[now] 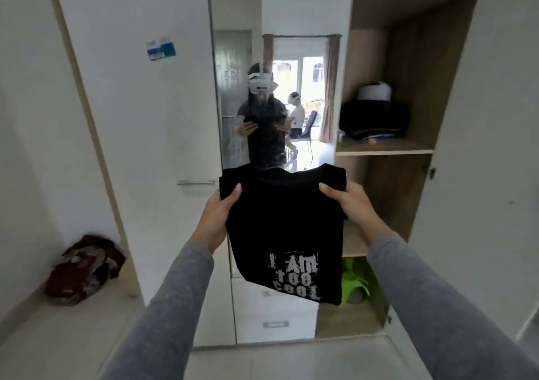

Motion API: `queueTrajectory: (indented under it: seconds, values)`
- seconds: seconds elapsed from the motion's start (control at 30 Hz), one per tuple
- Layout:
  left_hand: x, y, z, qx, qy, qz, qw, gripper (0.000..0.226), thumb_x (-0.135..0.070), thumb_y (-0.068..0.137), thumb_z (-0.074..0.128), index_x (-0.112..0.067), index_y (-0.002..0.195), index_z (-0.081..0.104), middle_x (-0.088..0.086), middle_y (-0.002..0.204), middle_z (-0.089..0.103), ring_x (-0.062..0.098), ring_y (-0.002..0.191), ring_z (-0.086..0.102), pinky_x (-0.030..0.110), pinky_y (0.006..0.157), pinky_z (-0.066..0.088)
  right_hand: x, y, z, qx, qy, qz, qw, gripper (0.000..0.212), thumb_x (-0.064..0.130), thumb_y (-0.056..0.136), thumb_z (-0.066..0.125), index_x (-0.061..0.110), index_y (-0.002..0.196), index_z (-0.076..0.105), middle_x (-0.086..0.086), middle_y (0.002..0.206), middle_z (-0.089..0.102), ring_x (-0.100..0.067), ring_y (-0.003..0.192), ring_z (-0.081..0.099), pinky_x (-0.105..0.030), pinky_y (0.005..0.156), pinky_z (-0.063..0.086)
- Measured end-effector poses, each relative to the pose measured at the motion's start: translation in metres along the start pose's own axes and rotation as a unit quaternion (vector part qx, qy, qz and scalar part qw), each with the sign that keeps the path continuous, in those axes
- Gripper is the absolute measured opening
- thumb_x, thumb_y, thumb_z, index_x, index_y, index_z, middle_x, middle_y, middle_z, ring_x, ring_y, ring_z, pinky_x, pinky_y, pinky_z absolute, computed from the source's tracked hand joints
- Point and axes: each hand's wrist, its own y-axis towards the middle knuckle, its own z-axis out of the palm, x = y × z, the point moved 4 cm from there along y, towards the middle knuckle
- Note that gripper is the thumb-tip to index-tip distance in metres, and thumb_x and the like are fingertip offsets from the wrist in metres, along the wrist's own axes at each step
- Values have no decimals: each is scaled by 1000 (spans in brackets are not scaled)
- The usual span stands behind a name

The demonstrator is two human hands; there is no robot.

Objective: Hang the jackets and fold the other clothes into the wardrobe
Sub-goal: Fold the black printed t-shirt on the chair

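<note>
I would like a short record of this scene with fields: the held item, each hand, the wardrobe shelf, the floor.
held item: folded black T-shirt with white print
left hand: grips its upper left corner
right hand: grips its upper right corner
middle shelf: stack of dark clothes, white item on top
floor, left: reddish heap of clothes
</note>
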Motion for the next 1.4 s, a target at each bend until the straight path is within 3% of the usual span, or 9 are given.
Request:
queueTrajectory:
  seconds: [0.17,0.3,0.5,0.7,0.9,1.07,1.2,1.27,1.4]
  values:
    - [47,63,115,67,-3,-6,998,22,-10,94,54,-11,114,62,0,103,72,14,96,68,20,73,54,3,19,-128,-154,-38,-44,986,23,15,87,66,16,110,64,2,100,70,-10,89,66,-17,74,54]
    - [94,115,188,113,21,-27,993,22,-10,92,58,-12,113,63,3,107,70,22,104,65,24,78,53,-5,36,-208,-243,-70,-48,966,27,14,86,67,11,112,65,-8,109,69,-22,97,67,-35,89,53]
    - [151,176,268,148,20,-59,987,19,-11,92,58,-16,109,63,-8,93,70,4,82,69,16,68,53,-23,78,-295,-309,-124,-20,943,24,15,86,67,10,110,66,-9,103,70,-23,92,67,-36,86,54]
    - [225,274,327,171,6,-89,981,18,-9,93,56,-19,107,62,-13,86,73,1,82,69,16,72,54,-54,166,-370,-325,-185,7,927,26,16,84,70,6,107,66,-10,98,70,-21,84,68,-24,71,55]
    - [310,349,367,121,3,-122,985,22,-9,92,56,-10,113,61,-1,103,67,11,96,64,25,89,51,-91,235,-426,-300,-300,20,905,16,12,80,74,4,93,68,1,72,63,5,55,58,-4,49,40]
    - [376,391,383,21,46,-149,988,25,-14,95,53,-11,120,56,0,114,61,13,104,58,20,83,46,-148,292,-463,-216,-374,59,900,21,18,76,78,9,91,66,4,78,62,-7,71,59,-6,59,44]
    - [422,418,372,-100,88,-173,976,31,-14,96,52,-7,126,54,9,118,61,26,111,57,28,89,45,-205,343,-461,-25,-362,89,928,37,19,81,74,12,115,62,-1,109,68,-13,105,62,-27,91,51]
    - [438,438,363,-144,125,-171,967,28,-11,95,53,-6,122,57,12,115,62,26,107,58,27,85,43,-233,365,-451,44,-325,100,940,35,16,84,71,15,117,60,-2,115,66,-14,110,61,-34,92,52]
    - [462,505,367,-129,280,-200,930,37,-13,99,42,-4,135,45,12,131,52,27,118,50,29,96,36,-283,397,-457,-25,-164,128,978,28,11,85,68,25,108,58,6,99,66,-18,98,66,-43,82,56]
